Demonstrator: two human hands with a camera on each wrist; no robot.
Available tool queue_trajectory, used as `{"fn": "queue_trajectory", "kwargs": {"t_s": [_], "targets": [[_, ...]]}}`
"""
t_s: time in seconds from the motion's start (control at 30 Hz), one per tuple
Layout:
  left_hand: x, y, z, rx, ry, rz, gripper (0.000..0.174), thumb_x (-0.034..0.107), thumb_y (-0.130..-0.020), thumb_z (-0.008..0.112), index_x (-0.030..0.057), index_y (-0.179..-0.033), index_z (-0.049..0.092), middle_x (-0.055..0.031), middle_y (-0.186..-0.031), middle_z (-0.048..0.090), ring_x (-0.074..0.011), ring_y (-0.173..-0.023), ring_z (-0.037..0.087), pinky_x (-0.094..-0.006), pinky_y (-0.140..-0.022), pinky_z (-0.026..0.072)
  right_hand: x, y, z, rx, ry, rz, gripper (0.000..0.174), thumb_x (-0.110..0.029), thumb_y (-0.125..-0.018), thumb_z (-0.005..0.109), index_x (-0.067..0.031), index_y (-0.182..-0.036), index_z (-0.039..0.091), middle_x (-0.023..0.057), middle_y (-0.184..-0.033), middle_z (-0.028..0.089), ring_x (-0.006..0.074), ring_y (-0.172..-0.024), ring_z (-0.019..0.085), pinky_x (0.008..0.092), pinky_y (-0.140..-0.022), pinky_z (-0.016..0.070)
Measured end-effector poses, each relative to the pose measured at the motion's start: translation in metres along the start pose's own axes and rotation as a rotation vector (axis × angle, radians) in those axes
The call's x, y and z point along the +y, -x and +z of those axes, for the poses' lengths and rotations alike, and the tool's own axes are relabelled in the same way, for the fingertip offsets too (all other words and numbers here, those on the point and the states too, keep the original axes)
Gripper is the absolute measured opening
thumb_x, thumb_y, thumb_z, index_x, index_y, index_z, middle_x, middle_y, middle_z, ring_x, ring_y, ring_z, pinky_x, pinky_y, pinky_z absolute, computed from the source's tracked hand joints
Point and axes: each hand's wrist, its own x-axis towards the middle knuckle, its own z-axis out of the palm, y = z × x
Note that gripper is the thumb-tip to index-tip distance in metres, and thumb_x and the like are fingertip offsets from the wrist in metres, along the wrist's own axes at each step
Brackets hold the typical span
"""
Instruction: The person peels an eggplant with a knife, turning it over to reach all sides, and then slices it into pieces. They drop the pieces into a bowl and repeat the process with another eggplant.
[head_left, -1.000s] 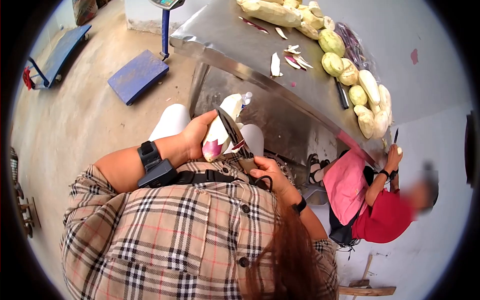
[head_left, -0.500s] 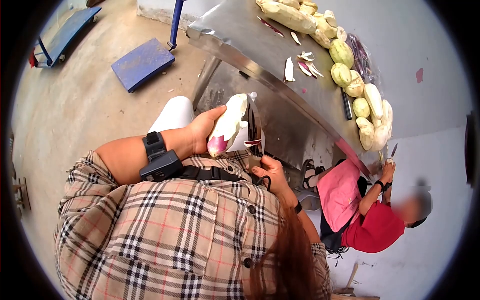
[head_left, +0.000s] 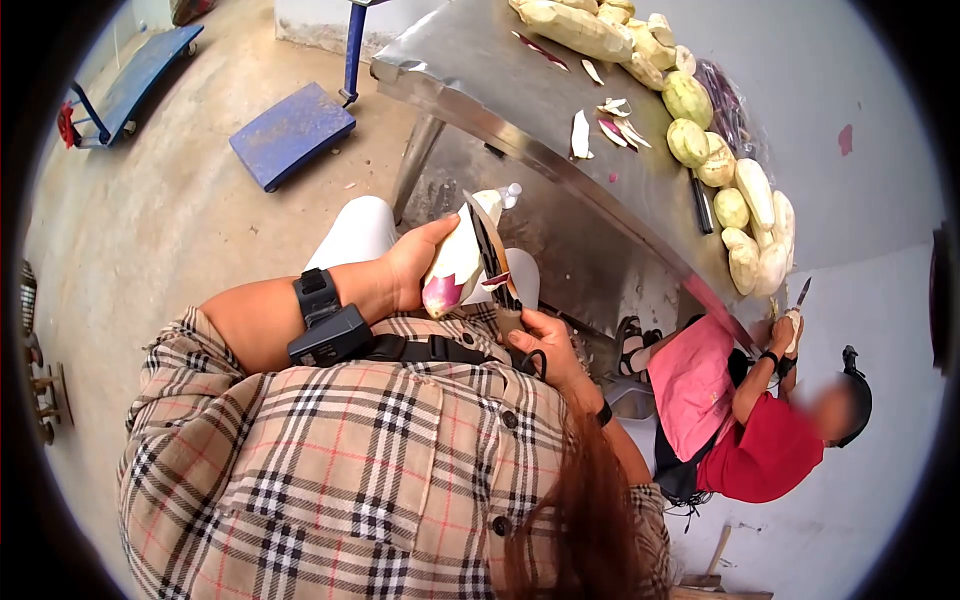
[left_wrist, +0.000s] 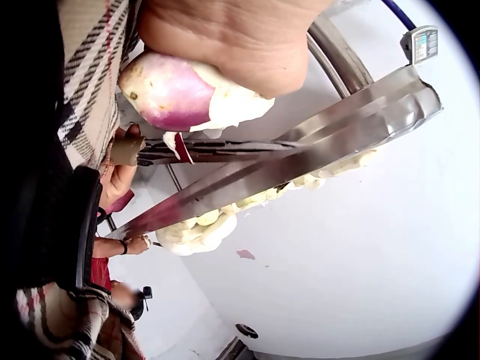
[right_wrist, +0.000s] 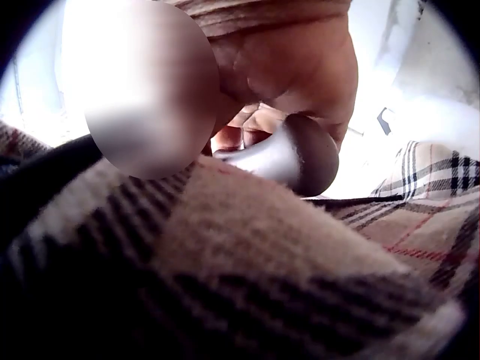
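Concrete floor and one steel bench filled the scene, the bench carrying at least ten peeled roots along its far edge and about six peel scraps. Both hands were clamped: the left hand wrapped one half-peeled purple-and-white root held at chest height just short of the bench edge, and the right hand gripped one knife whose blade lay against it. One blue scale platform and one blue trolley sat on the floor, a second person in red worked beside the bench, and the checked shirt blocked the lower view.
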Motion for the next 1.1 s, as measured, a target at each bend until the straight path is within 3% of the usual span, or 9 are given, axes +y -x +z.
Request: {"fn": "queue_trajectory", "kwargs": {"t_s": [0.27,0.77,0.9,1.1], "targets": [[0.000,-0.007,-0.006,-0.043,0.007,-0.002,0.039,0.037,-0.091,0.037,0.0048,-0.102,0.056,-0.0107,-0.094,0.062,-0.0237,-0.081,0.061,-0.0357,-0.075,0.0481,0.008,0.000,-0.004,-0.018,-0.056,0.064,0.027,-0.024,-0.087,0.054,0.0027,-0.086,0.051,-0.0057,-0.074,0.044,0.0033,-0.067,0.037,0.0178,-0.058,0.0336],[-0.002,-0.006,-0.004,-0.034,-0.015,0.000,0.041,0.038,-0.091,0.036,0.0051,-0.105,0.055,-0.0108,-0.095,0.062,-0.0235,-0.081,0.061,-0.0357,-0.074,0.0482,0.004,0.001,-0.004,-0.020,-0.006,0.059,0.028,-0.022,-0.087,0.053,0.0046,-0.097,0.054,-0.0028,-0.081,0.052,0.0040,-0.072,0.044,0.0182,-0.063,0.0383],[-0.001,0.004,0.006,-0.125,-0.009,0.011,0.041,0.039,-0.091,0.037,0.0055,-0.106,0.055,-0.0098,-0.093,0.063,-0.0219,-0.076,0.061,-0.0337,-0.069,0.0485,-0.002,0.001,-0.001,0.006,-0.110,0.053,0.027,-0.024,-0.089,0.048,0.0021,-0.096,0.052,0.0027,-0.080,0.057,0.0066,-0.070,0.049,0.0200,-0.064,0.0405],[0.001,0.001,0.002,-0.189,-0.014,0.045,0.042,0.040,-0.090,0.037,0.0053,-0.106,0.054,-0.0108,-0.090,0.062,-0.0240,-0.075,0.060,-0.0356,-0.069,0.0483,-0.005,0.007,0.001,0.061,-0.216,-0.019,0.029,-0.028,-0.088,0.051,0.0004,-0.093,0.049,0.0035,-0.075,0.054,0.0082,-0.067,0.048,0.0203,-0.061,0.0394]]}}
